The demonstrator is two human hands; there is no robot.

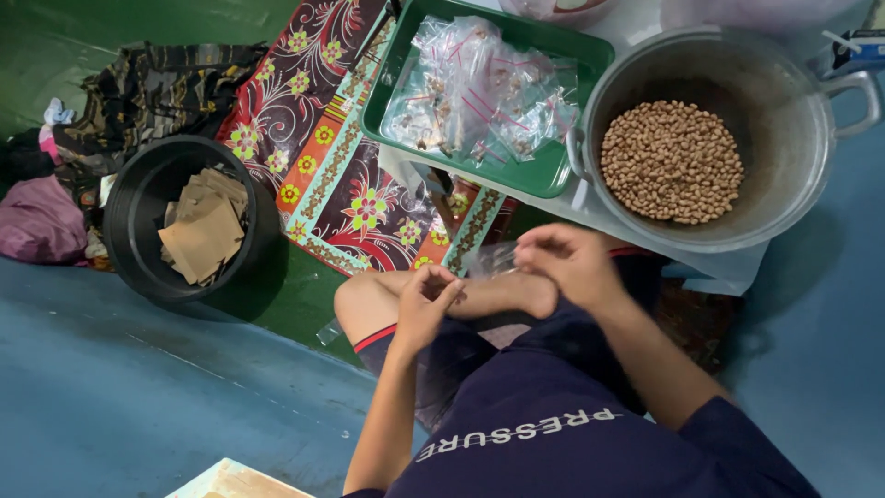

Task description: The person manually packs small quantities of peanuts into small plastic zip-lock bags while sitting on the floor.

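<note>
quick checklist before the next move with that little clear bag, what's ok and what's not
1. Small clear bag held between both hands: ok, right hand pinches its top, left hand sits just beside it.
2. Bag filled: cannot tell, contents too blurred.
3. Bag sealed: cannot tell, fingers hide the top.
4. Peanuts within reach: ok, the metal pot still holds a heap of peanuts.
5. Room for finished bags: ok, the green tray has bare space beside the filled bags.

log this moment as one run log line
left hand: pinching small clear bag | right hand: pinching same bag | metal pot: peanuts | green tray: filled bags
</note>
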